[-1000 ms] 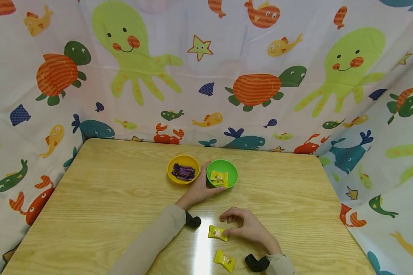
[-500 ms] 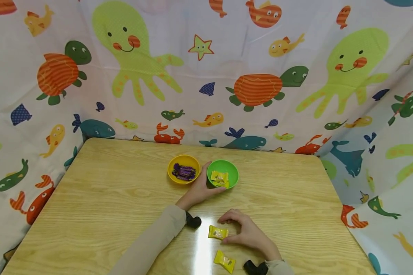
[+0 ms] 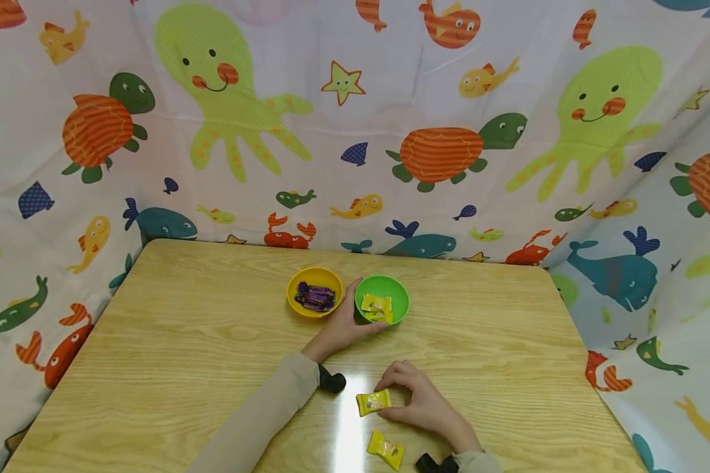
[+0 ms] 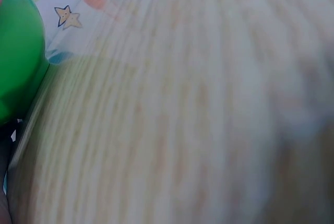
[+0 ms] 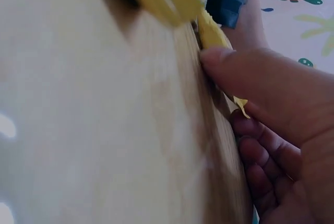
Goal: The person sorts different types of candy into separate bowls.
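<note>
My left hand (image 3: 341, 326) holds the green bowl (image 3: 399, 285), fingers along its left side and thumb at the near rim. Several yellow-wrapped candies (image 3: 377, 306) lie inside that bowl, whose outer wall (image 4: 21, 51) fills the left edge of the left wrist view. Near the table's front, my right hand (image 3: 424, 402) pinches a yellow-wrapped candy (image 3: 373, 402) between thumb and fingers. In the right wrist view the thumb (image 5: 250, 70) presses against this wrapper. A second loose yellow candy (image 3: 386, 450) lies on the table just nearer to me.
Left of my left hand stands a yellow bowl (image 3: 292, 306) with several purple-wrapped candies (image 3: 316, 296). The wooden table (image 3: 213, 315) is backed and flanked by a sea-animal print curtain (image 3: 307, 52). Black wrist devices (image 3: 331, 380) sit at both cuffs.
My right fingers have closed on the nearer-to-hand yellow candy, which has turned slightly. The left hand and both bowls stay in place.
</note>
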`<move>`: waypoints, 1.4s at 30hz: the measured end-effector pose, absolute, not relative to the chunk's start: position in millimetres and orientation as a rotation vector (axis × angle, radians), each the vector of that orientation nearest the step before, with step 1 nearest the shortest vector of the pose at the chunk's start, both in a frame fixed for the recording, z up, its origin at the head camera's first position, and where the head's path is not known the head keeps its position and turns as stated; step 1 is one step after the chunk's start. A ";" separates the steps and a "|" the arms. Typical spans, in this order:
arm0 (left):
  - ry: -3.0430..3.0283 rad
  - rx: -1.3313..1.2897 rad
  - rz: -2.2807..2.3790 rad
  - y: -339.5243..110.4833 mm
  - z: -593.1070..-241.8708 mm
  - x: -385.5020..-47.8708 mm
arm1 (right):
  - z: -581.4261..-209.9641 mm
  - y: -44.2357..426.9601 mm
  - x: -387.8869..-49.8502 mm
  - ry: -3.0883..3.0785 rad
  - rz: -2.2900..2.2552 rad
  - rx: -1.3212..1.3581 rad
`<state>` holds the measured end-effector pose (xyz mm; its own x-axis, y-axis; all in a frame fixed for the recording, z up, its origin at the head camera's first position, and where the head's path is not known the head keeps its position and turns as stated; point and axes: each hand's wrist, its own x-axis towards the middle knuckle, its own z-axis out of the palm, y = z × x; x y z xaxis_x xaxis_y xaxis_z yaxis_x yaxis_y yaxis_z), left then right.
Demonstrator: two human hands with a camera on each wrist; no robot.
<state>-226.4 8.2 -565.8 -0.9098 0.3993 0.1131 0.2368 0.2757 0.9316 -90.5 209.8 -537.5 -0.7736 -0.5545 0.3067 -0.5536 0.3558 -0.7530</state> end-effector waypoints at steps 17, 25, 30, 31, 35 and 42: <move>2.391 0.611 1.723 7.5 -570.2 -228.3 | -550.8 217.0 -97.2 2.532 -1.488 -1.020; 2.374 0.648 1.747 6.8 -571.5 -229.0 | -506.3 211.8 -102.4 2.541 -1.573 -1.000; 2.360 0.660 1.754 8.0 -571.8 -229.4 | -481.0 213.8 -120.2 2.642 -1.549 -0.986; 2.353 0.662 1.754 8.1 -571.6 -229.4 | -481.1 215.4 -125.7 2.676 -1.540 -0.981; 2.315 0.673 1.771 7.8 -570.0 -229.9 | -481.1 219.2 -149.5 2.794 -1.526 -0.935; 2.322 0.672 1.767 6.9 -570.5 -229.5 | -475.2 217.0 -189.7 2.876 -1.488 -0.731</move>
